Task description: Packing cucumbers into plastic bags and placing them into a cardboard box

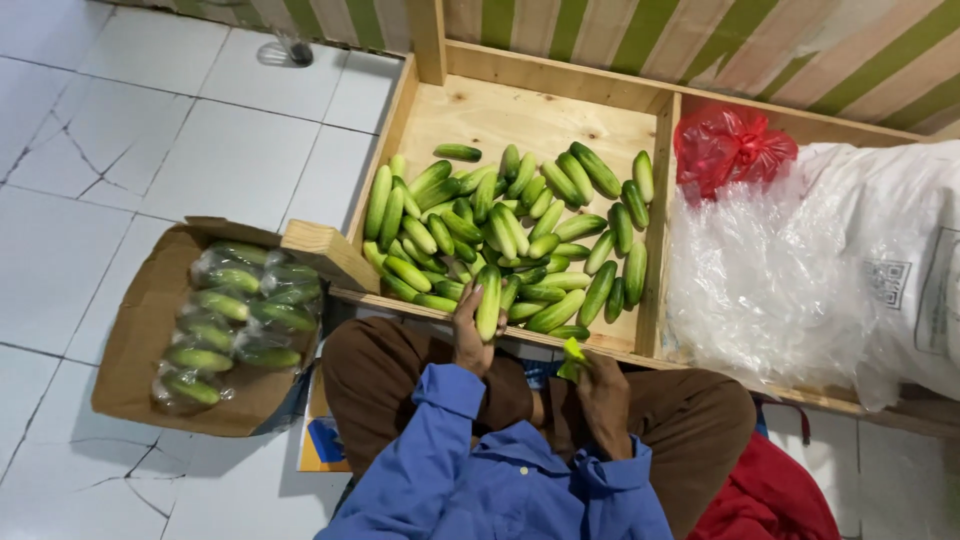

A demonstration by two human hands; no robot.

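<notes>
- Cardboard box (pixel 140 340), lower left of frame, holds wrapped cucumbers.
- Left hand (pixel 468 335), centre, has its fingers grasping a cucumber (pixel 489 300) at the wooden crate (pixel 400 110) front edge; a firm mid-length grip looks best.
- Right hand (pixel 603 385), right of centre, fingers pinch a small green piece (pixel 572 352); keep it clear.

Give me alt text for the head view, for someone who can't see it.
Seen from above, a seated person's left hand grips a cucumber at the edge of a wooden bin of loose cucumbers; the right hand holds a small yellow-green piece. A cardboard box of bagged cucumbers sits on the tiled floor.
</notes>
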